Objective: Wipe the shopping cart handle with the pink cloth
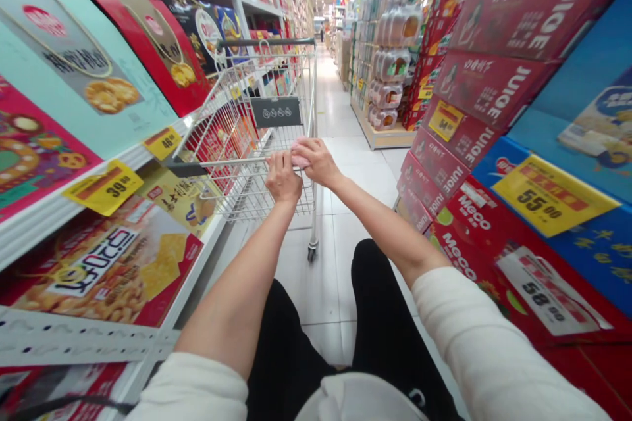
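A wire shopping cart (237, 191) stands in front of me, with a dark sign plate (276, 112) on its wire panel. Its near metal rail (232, 162) runs across to my hands. My left hand (285, 177) is closed, fingers curled over the right end of that rail. Right beside it, my right hand (316, 161) pinches a small pink cloth (300, 156) against the rail. Part of the cloth is hidden under the fingers, and the two hands nearly touch.
Shelves with boxed snacks (99, 256) and yellow price tags (116, 187) line the left side close to the cart. Stacked red drink cartons (488, 85) rise on the right. A pallet of bottle packs (390, 89) stands farther down the tiled aisle (340, 164).
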{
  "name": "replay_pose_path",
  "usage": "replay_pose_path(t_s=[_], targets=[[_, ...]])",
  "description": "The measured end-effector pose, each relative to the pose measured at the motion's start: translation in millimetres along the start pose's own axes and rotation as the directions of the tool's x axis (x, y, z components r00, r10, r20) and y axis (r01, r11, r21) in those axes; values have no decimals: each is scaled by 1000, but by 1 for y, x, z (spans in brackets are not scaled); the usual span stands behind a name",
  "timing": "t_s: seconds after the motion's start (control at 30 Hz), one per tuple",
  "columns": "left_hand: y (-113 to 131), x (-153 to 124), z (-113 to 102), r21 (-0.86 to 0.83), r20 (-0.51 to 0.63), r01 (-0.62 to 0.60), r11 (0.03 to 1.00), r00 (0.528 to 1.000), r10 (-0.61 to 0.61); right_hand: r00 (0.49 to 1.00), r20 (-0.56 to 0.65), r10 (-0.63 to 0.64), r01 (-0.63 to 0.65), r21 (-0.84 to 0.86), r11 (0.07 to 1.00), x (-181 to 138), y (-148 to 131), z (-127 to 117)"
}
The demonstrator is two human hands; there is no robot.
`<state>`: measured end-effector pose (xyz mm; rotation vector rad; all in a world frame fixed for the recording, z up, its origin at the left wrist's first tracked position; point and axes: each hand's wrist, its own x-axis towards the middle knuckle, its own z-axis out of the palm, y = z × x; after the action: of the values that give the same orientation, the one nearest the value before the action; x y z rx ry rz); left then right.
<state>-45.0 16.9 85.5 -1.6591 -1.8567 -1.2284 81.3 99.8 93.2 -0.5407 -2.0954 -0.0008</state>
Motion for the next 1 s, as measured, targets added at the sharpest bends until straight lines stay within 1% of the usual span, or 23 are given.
replay_pose_path(t_s=[0.07,0.17,0.23,0.3,0.37,0.43,0.53,0.63,0.7,0.77,0.83,0.9,1.0], targets=[[-1,2,3,3,-6,2,1000,1000,-2,999,-11,-31,31,7,999,-2,4,5],[-4,4,6,2,8,-35,999,999,35,999,-15,-52,53,36,998,-5,12,9],[-6,4,8,1,6,-27,1000,1000,27,997,-47,-63,65,41,997,-6,16,12],[-8,3,9,8,-6,-3,1000,1000,3,991,-74,-107,111,50,993,-7,18,14],[-9,2,9,24,-4,-11,1000,1000,11,986,-88,-142,148,66,987,-10,19,16],[-10,1,8,37,16,-44,998,999,44,987,-115,-116,126,82,989,-11,21,17],[-11,4,2,47,53,-87,995,995,85,984,-178,-4,22,96,995,-11,19,20],[-9,12,-9,77,131,-137,988,983,126,973,-215,88,-70,91,993,-13,9,24],[-8,21,-19,119,210,-160,980,969,133,971,-220,93,-72,101,992,-17,3,26],[-6,32,-29,182,297,-175,968,948,115,968,-234,86,-48,165,985,-23,2,27],[-5,44,-38,235,384,-183,955,919,82,953,-273,129,-49,282,958,-27,7,27],[-5,56,-43,244,470,-177,954,882,43,926,-312,212,-77,395,915,-30,12,29],[-8,69,-44,237,571,-142,961,821,-20,885,-347,310,-125,464,877,-34,8,36]])
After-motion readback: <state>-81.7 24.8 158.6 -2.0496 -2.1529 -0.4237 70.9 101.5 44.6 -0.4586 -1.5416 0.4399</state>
